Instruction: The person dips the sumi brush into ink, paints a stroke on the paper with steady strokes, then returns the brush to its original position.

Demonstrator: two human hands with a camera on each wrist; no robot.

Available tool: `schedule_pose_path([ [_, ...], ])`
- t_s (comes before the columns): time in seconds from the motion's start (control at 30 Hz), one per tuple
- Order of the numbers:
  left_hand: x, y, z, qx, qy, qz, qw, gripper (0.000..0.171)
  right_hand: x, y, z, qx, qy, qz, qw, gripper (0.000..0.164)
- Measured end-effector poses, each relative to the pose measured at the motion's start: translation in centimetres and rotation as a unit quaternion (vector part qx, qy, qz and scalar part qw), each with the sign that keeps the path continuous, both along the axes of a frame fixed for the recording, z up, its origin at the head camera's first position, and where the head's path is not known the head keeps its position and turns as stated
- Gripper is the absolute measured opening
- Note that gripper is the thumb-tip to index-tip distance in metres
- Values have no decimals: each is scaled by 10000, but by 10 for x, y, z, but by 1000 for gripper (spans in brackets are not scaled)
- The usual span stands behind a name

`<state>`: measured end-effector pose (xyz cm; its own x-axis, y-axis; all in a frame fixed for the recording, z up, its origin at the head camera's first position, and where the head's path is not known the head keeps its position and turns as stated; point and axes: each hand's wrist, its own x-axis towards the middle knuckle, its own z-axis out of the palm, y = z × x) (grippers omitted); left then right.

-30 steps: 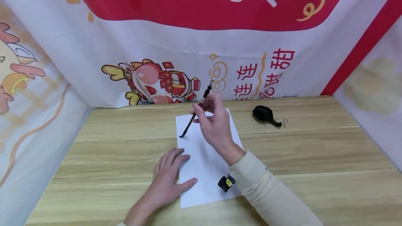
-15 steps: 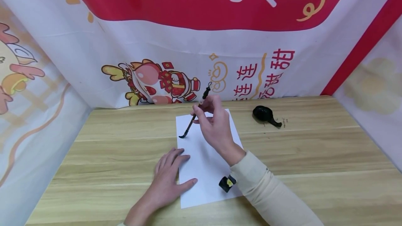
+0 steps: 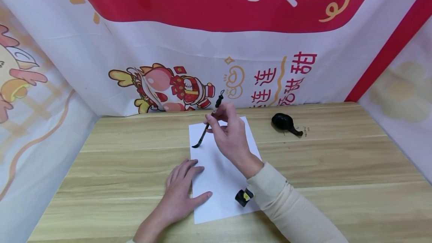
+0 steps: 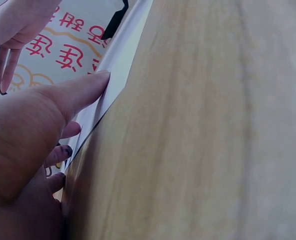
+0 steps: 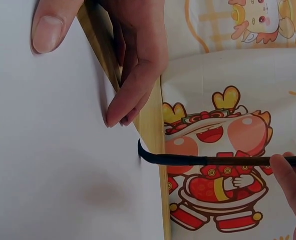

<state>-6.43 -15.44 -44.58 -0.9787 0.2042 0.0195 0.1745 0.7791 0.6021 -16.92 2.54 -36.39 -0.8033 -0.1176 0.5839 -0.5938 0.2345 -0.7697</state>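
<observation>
My right hand (image 3: 233, 134) pinches a writing brush (image 3: 203, 134) by its dark handle, and the brush leans with its top away from me. Its black bristle tip meets the white sheet of paper (image 3: 222, 183) near the upper left corner. In the right wrist view the bristles of the brush (image 5: 175, 159) look bent where they meet the paper (image 5: 47, 150). Flat on the sheet's left edge rests my left hand (image 3: 180, 192), thumb spread apart from the fingers. The left wrist view shows the left thumb (image 4: 82, 92) along the paper's edge, with a dark smudge on one fingertip.
A shiny black rounded object with a narrow curved handle (image 3: 282, 122) sits right of the paper, small dark marks beside it. By my right cuff is a small black block with a yellow patch (image 3: 243, 197). A printed cloth (image 3: 189, 44) stands behind the wooden table (image 3: 111, 175).
The brush's upper end has tipped left and down a little, and its bristles look more bent at the paper. My left hand and the sheet have stayed in place.
</observation>
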Motion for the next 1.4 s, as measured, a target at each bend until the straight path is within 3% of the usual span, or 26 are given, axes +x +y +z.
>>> schedule_pose_path([
  [0.5, 2, -1, 0, 41, 325, -69, 9994, 64, 0, -1, 0, 123, 120, -76, 9998, 27],
  [1.4, 1, 0, -2, 52, 224, -34, 9997, 65, -2, -1, -1, 296, 323, -124, 9990, 28],
])
